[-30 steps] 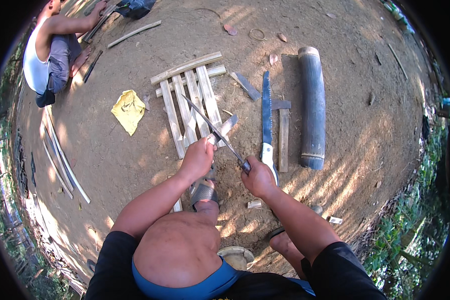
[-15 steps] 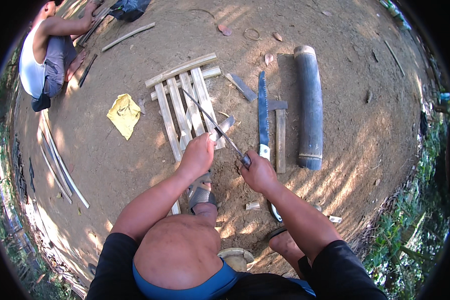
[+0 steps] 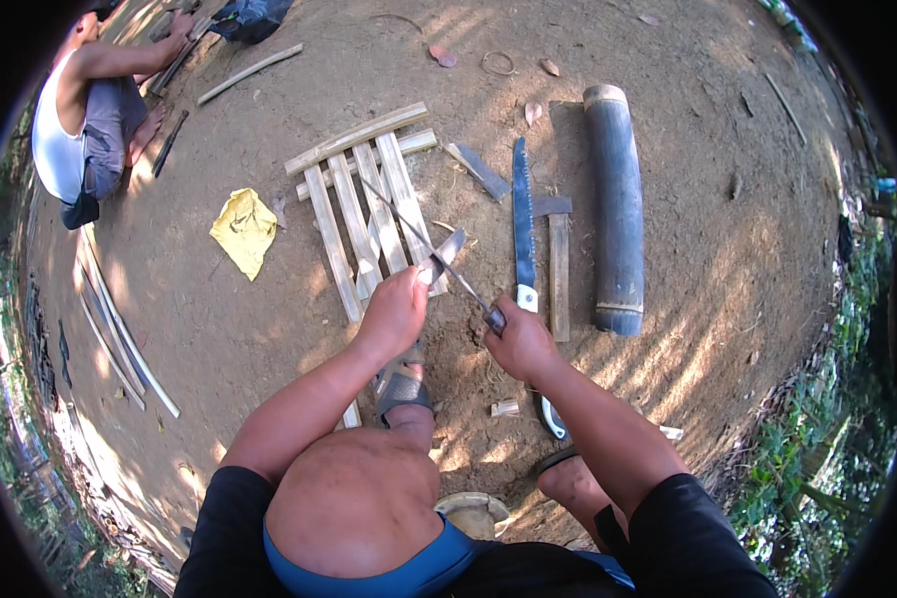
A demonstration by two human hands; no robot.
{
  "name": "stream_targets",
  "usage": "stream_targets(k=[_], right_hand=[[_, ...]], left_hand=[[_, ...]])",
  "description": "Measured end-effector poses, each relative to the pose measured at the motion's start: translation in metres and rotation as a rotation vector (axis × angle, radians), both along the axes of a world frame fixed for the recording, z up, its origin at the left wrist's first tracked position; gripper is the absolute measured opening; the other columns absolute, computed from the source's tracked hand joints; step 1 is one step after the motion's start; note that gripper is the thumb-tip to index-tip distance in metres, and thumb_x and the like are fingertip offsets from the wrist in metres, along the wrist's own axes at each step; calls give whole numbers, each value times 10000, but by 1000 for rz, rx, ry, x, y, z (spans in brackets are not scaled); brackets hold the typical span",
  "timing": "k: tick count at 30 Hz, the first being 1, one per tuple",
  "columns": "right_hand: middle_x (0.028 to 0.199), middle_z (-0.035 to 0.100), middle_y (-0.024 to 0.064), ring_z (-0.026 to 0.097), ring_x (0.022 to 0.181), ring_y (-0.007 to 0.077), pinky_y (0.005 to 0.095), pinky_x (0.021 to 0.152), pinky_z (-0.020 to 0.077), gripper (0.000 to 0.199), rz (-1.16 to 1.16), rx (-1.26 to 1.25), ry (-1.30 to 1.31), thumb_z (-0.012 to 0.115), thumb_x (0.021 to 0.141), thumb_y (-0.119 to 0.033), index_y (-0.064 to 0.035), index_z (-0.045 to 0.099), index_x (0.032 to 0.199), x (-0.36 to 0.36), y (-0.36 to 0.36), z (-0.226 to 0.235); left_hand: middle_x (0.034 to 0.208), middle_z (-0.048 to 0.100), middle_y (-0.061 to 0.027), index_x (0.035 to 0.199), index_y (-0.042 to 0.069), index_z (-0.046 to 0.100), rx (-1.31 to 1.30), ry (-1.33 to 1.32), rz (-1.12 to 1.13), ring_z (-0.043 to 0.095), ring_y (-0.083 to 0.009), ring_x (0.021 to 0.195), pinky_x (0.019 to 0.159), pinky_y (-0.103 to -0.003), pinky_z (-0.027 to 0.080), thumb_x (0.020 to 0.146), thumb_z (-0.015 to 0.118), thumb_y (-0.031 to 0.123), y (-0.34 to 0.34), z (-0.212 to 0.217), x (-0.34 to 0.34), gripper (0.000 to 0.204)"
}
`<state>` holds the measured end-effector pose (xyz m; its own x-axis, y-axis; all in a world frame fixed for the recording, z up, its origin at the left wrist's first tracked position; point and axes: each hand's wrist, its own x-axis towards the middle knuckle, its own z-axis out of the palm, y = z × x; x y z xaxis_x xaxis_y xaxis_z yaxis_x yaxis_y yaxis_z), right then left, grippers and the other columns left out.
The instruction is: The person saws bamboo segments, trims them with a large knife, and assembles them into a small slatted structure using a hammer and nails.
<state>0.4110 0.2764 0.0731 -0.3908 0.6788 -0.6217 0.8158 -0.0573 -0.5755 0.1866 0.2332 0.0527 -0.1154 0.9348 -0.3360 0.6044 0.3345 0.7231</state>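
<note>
head view | left hand clenched around a knife, blade pressed on a thin bamboo sliver | right hand gripped the sliver's near end | sliver ran up-left from the right hand over the slat frame | handsaw and bamboo tube lay beyond the right hand

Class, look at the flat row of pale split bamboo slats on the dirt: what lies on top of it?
Two pale crosswise bamboo strips lie across the bamboo slats' far ends. The left hand covers the near ends, so anything lying there is hidden.
</note>
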Motion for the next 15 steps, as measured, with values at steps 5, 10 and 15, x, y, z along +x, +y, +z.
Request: stream_targets(k=[5,10,15], right_hand=[[915,673,269,649,934,474,532,819,508,246,-58,1,25,654,870,-177,-48,554,1054,-2,0,-11],[892,669,274,646,917,484,539,809,505,252,-56,35,87,655,864,-176,-42,555,1052,-5,0,-23],[875,664,274,642,904,489,546,798,501,230,-62,15,124,647,862,-158,-32,556,1031,-12,-7,-17]], left_hand=[[804,670,-210,1011,-46,593,-45,-114,80,685,-388,779,755,-490,521,1024,458,135,2,2,6,226],[729,619,-90,984,-28,602,-37,-202,137,620,-180,634,636,-342,490,1098,401,250,3,0,10,361],[726,627,-91,1014,-28,623,-66,-217,173,643,-197,620,630,-366,515,1078,393,203,0,-3,7,332]])
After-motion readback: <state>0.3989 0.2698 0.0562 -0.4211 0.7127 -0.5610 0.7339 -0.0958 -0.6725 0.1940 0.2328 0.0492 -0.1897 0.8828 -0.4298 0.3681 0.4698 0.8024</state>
